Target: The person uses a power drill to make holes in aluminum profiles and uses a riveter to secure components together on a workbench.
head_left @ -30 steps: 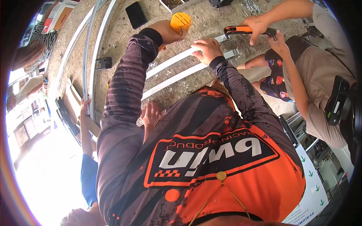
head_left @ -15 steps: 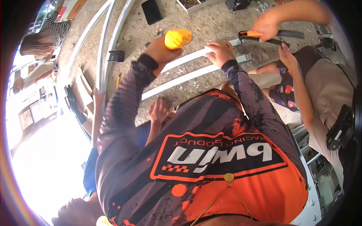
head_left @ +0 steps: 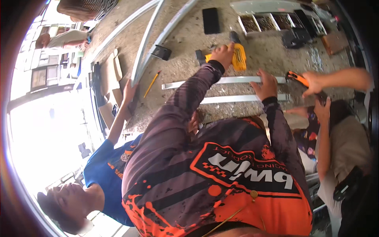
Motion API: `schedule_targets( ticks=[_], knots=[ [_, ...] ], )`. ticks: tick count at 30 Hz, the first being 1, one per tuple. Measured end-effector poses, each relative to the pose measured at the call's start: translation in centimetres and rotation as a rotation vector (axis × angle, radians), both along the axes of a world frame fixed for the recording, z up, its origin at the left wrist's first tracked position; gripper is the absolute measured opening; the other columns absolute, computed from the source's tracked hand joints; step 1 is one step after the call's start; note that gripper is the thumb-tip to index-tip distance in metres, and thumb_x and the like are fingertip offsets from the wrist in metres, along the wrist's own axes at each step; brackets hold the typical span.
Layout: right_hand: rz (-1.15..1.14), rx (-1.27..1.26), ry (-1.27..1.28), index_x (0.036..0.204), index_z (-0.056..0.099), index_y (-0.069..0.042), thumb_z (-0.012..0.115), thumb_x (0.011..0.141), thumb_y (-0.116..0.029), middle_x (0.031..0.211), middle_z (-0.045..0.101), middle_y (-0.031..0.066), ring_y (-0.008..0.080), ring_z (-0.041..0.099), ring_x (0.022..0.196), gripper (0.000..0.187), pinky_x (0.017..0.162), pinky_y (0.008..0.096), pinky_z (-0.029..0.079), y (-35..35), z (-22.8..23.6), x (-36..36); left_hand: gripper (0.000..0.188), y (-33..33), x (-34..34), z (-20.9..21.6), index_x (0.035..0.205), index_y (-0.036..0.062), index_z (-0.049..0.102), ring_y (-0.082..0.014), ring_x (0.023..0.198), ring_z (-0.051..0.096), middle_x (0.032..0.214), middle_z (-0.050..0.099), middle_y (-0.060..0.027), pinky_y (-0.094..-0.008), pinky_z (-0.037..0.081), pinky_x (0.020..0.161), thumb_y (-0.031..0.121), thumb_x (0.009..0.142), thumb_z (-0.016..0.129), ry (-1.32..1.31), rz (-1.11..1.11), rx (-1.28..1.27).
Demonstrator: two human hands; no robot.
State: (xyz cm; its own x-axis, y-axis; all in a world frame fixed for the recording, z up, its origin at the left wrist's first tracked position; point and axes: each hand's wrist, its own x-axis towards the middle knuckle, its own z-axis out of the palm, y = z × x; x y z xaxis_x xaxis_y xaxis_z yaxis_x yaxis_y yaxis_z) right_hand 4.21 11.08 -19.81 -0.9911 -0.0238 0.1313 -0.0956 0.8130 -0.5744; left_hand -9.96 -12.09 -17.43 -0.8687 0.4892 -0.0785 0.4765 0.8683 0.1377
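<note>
My left hand (head_left: 222,56) is closed around the grip of a yellow-and-black cordless drill (head_left: 239,58). The drill lies on its side on the rough worktop, chuck pointing away from me. My right hand (head_left: 266,85) rests over a pale metal bar (head_left: 233,80), thumb and fingers spread apart. Nearer to me lies a second metal bar (head_left: 244,98), roughly parallel to the first. At the right end of the farther bar, a co-worker's hand (head_left: 316,82) holds an orange-and-black hand tool (head_left: 297,78).
A black phone (head_left: 211,21) lies beyond the drill. Far right stand a compartment box (head_left: 256,24) of screws and a dark pouch (head_left: 296,38). Long metal profiles (head_left: 148,43), a black bracket (head_left: 161,52) and a yellow pencil (head_left: 152,84) lie left. A person in blue (head_left: 104,173) is at the left.
My left hand has lowered the drill onto the worktop, farther from me. My right hand's fingers have spread on the bar. The view has shifted, showing more of the far worktop.
</note>
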Motion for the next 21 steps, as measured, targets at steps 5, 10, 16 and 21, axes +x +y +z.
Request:
schedule_targets(
  ticks=[5,10,16,21],
  knots=[
    [-0.107,0.058,-0.025,0.126,0.062,-0.011,0.08,0.08,-0.035,0.12,0.069,0.0061,0.0287,0.061,0.116,0.055,0.108,0.0471,0.037,2.3,-0.9,1.6,0.051,-5.3,-6.0,4.4,0.113,0.0035,0.07,-0.0329,0.102,0.068,0.116,0.07,-0.015,-0.0486,0.049,0.099,0.043,0.082,0.074,0.06,0.041,0.348],
    [0.025,-0.026,0.09,0.121,0.065,-0.012,0.079,0.082,-0.04,0.121,0.069,0.0079,0.0289,0.061,0.116,0.051,0.106,0.0471,0.039,-0.6,0.3,-0.9,0.074,-42.2,-17.3,-2.8,0.15,0.0047,0.044,-0.0381,0.126,0.059,0.141,0.055,-0.0257,-0.0516,0.046,0.105,0.054,0.095,0.054,0.247,1.082,-0.264],
    [-0.06,0.031,-0.189,0.124,0.064,-0.013,0.078,0.085,-0.041,0.126,0.065,0.0113,0.0298,0.056,0.125,0.051,0.111,0.0471,0.034,1.2,1.4,0.1,0.059,-42.6,-15.5,-6.5,0.114,-0.0072,0.061,-0.0477,0.109,0.064,0.108,0.067,-0.0345,-0.0535,0.052,0.091,0.047,0.091,0.066,0.024,0.62,-0.122],
    [-0.068,0.005,-0.145,0.123,0.064,-0.014,0.078,0.085,-0.042,0.121,0.066,0.0108,0.0307,0.058,0.121,0.049,0.11,0.0467,0.035,0.8,0.6,0.4,0.039,-39.3,-12.3,-3.4,0.118,-0.0047,0.052,-0.0492,0.099,0.066,0.105,0.066,-0.0327,-0.0537,0.053,0.083,0.03,0.101,0.056,0.184,0.606,0.018]
  ],
)
